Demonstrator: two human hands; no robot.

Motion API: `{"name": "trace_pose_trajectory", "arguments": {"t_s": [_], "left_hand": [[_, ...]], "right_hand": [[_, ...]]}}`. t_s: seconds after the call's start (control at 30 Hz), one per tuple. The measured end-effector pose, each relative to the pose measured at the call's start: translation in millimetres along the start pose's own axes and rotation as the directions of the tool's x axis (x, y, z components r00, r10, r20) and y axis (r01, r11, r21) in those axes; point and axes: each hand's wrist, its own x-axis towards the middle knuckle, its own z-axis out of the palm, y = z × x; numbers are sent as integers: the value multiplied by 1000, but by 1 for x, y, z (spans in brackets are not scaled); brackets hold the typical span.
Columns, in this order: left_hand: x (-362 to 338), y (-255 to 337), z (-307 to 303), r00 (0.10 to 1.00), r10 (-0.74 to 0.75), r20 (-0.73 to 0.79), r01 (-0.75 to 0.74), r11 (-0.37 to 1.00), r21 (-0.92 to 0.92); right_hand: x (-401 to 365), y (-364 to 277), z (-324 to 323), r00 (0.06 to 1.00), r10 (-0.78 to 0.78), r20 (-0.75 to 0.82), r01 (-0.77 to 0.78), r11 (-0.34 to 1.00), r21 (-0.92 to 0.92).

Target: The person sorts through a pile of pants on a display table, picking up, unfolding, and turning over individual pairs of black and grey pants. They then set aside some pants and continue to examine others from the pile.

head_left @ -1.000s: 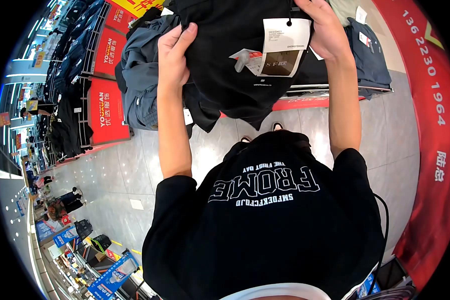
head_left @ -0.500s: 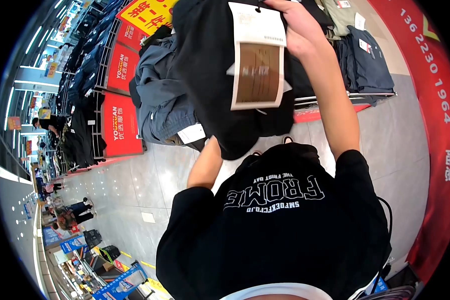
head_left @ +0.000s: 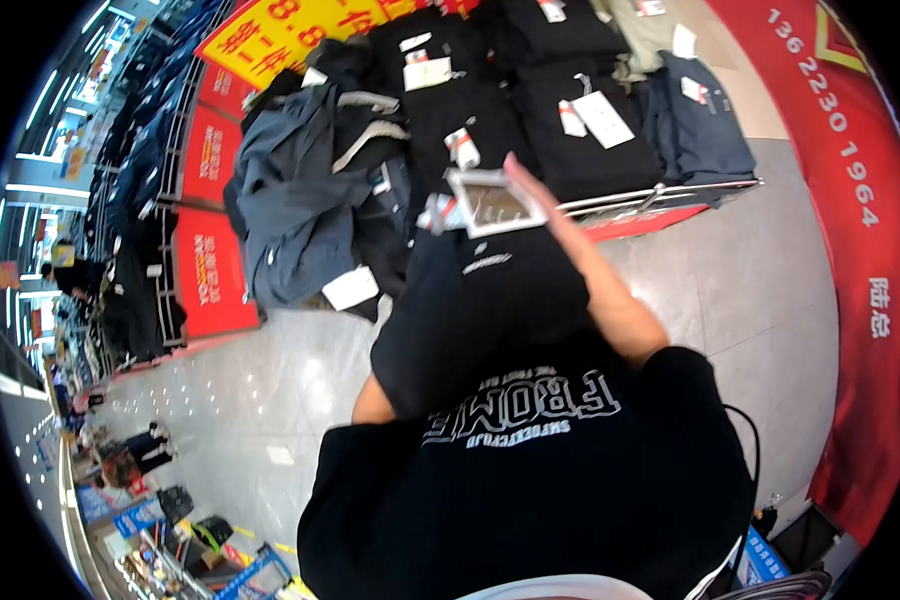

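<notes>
A folded black garment [head_left: 480, 305] is held up close against my chest, with small light lettering near its far edge. A brown and white card tag [head_left: 498, 205] lies at that far edge, blurred by motion. My right hand [head_left: 542, 196] is at the edge beside the tag, closed on the garment, its fingers partly smeared. My left forearm [head_left: 373, 402] reaches under the garment's near left side. The left hand itself is hidden beneath the cloth, so its fingers cannot be made out.
Ahead, a display rack [head_left: 660, 195] bears stacks of folded black clothes [head_left: 580, 120] with tags. Loose grey clothes [head_left: 295, 215] lie heaped at its left. A yellow sign [head_left: 270, 45] stands behind them. A red banner [head_left: 855, 260] runs along the right. Other people appear far left.
The garment has come down and nearer to my chest, tilting flatter, so the stacks behind it show. My right hand has come down with it.
</notes>
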Motion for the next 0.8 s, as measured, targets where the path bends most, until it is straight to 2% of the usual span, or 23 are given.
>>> {"name": "trace_pose_trajectory", "arguments": {"t_s": [0.03,0.07,0.1,0.17,0.2,0.3,0.37,0.4,0.47,0.5,0.57,0.7,0.77,0.8], "left_hand": [[-12,-10,1,999,-39,-20,40,998,40],[-22,-15,2,997,-76,-26,78,994,71],[-32,-21,3,993,-113,-35,116,988,103],[-52,-31,3,982,-186,-44,191,970,150],[-63,-32,3,972,-228,-57,234,956,177],[-83,-35,4,952,-293,-84,305,926,221],[-96,-34,3,938,-324,-119,345,906,245],[-100,-31,2,933,-333,-137,358,899,253],[-110,-24,-1,921,-348,-177,385,883,269],[-115,-20,-2,914,-354,-196,398,876,274],[-121,-13,-5,906,-357,-227,413,864,289],[-125,-5,-9,895,-354,-271,428,852,301],[-122,-3,-13,896,-345,-281,424,851,309],[-119,-3,-16,896,-343,-283,423,852,308]], "right_hand": [[-17,4,6,980,120,-158,-125,992,-24],[-53,-19,26,926,372,63,-377,904,202],[-51,-1,11,910,411,55,-412,879,241],[-69,3,-12,875,405,265,-459,868,190],[-81,0,-10,878,402,259,-455,869,194],[-106,-3,-11,913,366,180,-398,895,200],[-110,0,-23,894,155,419,-179,984,19],[-111,2,-29,839,65,540,-46,998,-48],[-114,4,-36,647,-65,760,241,963,-123],[-123,-9,-21,748,-46,662,293,918,-267],[-136,-45,15,918,31,394,153,890,-428],[-139,-48,15,943,-77,323,189,925,-331],[-139,-41,0,892,-220,394,363,869,-337],[-140,-41,-4,903,-230,363,333,909,-253]]}}
